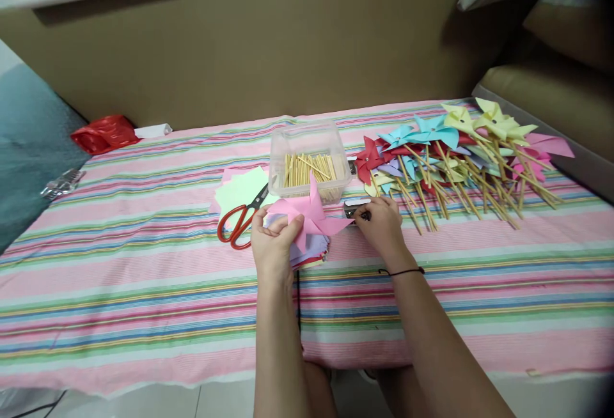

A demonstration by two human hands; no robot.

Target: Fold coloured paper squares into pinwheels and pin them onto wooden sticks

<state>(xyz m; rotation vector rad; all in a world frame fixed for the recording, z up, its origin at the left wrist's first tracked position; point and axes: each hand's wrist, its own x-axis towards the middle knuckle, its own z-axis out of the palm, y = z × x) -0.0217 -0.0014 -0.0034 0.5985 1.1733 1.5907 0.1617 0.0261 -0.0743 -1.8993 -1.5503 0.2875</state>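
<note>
My left hand (273, 239) pinches a pink paper pinwheel (307, 210) between thumb and fingers. Its blades are folded and no stick shows on it. To its right, my right hand (382, 226) reaches into a small metal container (352, 211) with dark little bits in it. The fingertips are drawn together there, and what they grip, if anything, is too small to tell. Below the pinwheel lies a stack of coloured paper pieces (309, 248), lilac on top. Behind it stands a clear plastic box (307, 137) with many short wooden sticks (307, 170).
Red-handled scissors (238, 223) rest on light green and pink paper sheets (235, 191) at the left. A heap of finished pinwheels on sticks (446, 156) covers the back right of the striped cloth (167, 303). A red plastic bag (106, 135) lies at the far left.
</note>
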